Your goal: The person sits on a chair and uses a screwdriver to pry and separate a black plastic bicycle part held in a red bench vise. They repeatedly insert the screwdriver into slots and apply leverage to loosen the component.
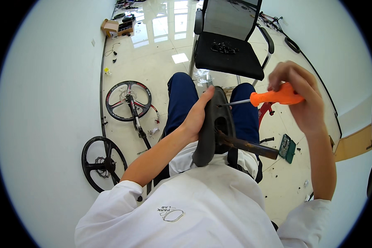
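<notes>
A dark grey bicycle saddle [206, 142] rests on my lap, its underside facing right. From that underside a rusty-brown and black seat post [256, 149] sticks out to the right. My left hand [195, 118] is closed around the saddle's left side, thumb up near its far end. My right hand [308, 105], a little blurred, grips the back of the orange handle of a screwdriver [273, 97]. The shaft points left and its tip meets the underside near a small hole. Whether a screw sits there is too small to tell.
Ahead stands a black office chair [231, 62] with a pile of small black parts [224, 47] on its seat. Two bicycle wheels [111, 97] lie along the left wall. At right on the floor is an open green case [287, 148]; a cardboard box [110, 27] sits far left.
</notes>
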`<state>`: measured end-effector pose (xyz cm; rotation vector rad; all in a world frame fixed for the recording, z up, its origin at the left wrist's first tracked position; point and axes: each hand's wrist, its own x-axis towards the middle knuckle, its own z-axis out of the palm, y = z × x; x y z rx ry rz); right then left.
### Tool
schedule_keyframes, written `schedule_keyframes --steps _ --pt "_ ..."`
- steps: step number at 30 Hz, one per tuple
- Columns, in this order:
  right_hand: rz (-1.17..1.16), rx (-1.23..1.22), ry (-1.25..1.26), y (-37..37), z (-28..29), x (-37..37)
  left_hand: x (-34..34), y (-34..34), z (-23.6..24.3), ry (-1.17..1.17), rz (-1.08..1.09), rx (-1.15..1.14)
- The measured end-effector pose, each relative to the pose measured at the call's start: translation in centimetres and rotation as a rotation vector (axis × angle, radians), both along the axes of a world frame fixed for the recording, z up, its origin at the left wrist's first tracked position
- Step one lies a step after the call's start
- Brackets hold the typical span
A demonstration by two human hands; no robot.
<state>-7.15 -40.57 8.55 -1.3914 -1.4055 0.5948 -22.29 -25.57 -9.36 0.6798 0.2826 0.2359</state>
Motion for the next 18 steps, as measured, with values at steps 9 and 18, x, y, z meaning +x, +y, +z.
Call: schedule_keyframes --steps 9,18 --pt "-0.293 -0.358 -0.942 0.3 2.9 -1.8 -1.0 0.9 0.1 -0.001 0.077 -0.088" --pt "-0.101 -0.067 -0.624 -1.3 -0.2 -0.2 -0.4 1.2 -0.3 -0.05 0.051 -0.074"
